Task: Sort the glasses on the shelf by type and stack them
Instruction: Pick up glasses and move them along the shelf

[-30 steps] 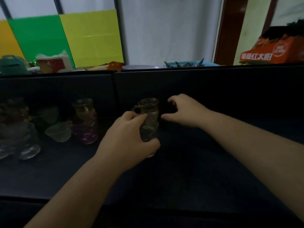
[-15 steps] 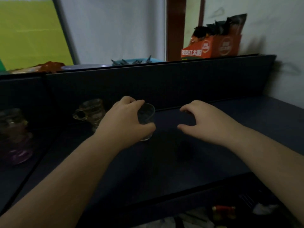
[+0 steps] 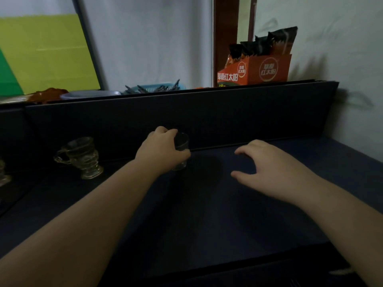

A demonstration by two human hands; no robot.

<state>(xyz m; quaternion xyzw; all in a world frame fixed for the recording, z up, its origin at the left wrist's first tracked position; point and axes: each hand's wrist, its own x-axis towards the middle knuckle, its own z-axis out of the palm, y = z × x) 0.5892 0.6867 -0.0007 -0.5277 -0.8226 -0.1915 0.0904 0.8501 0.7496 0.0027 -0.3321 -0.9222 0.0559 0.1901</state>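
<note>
Since half a second ago the view has swung a little further right, and the left hand (image 3: 163,151) with its small clear tumbler (image 3: 181,151) sits slightly deeper toward the back panel, near the middle of the frame. That hand is wrapped around the tumbler from the side, and the glass base looks to be at or just above the dark shelf (image 3: 207,214); contact cannot be told. The right hand (image 3: 267,168) hovers spread and empty, right of centre, touching nothing. A handled ribbed glass cup (image 3: 81,158) stands upright at the left, well apart from the tumbler, apparently empty. The tumbler also shows nothing inside.

Judging by this, a new group for this glass type is being started on the bare right stretch. Next calls for setting it down upright and letting go gently, then returning left for a matching glass.
</note>
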